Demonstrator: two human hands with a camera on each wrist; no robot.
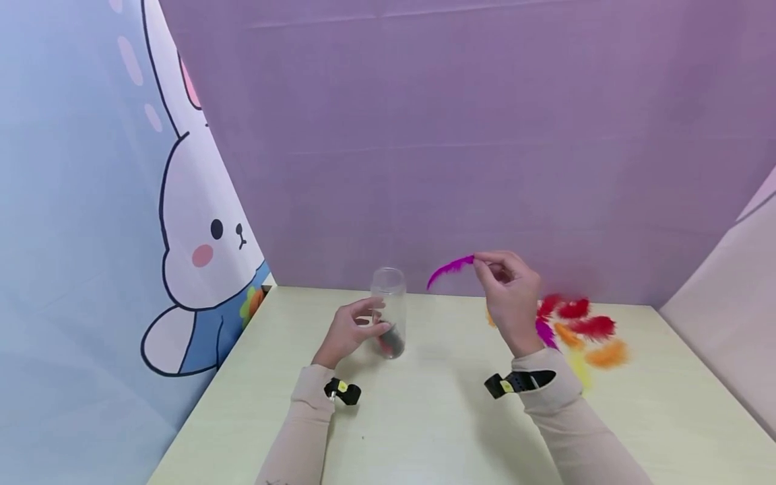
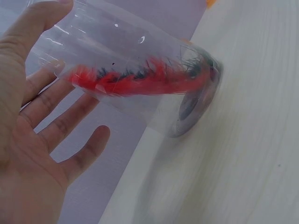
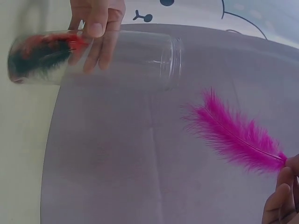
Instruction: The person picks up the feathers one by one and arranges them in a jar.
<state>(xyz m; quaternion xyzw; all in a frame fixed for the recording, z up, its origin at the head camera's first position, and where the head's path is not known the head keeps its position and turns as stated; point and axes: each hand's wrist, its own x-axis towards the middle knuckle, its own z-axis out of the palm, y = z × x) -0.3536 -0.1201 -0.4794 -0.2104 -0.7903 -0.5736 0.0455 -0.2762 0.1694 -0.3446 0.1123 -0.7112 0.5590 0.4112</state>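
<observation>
A tall clear glass jar (image 1: 397, 303) stands on the table with its open mouth upward. My left hand (image 1: 350, 330) holds it from the left side, thumb in front and fingers behind. Inside lie a red feather (image 2: 140, 85) and a dark green feather (image 3: 37, 59), low down near the base. To the right of the jar, raised above the table, my right hand (image 1: 512, 296) pinches a magenta feather (image 1: 450, 268) by its quill end between thumb and fingertips. The feather's free tip points left, towards the jar's mouth and apart from it.
Several loose feathers lie on the pale table (image 1: 418, 431) at the right, partly behind my right forearm: red feathers (image 1: 594, 327), orange feathers (image 1: 607, 353), a yellow feather (image 1: 578, 369) and another magenta one (image 1: 546, 333). A purple curtain (image 1: 461, 135) hangs along the back edge.
</observation>
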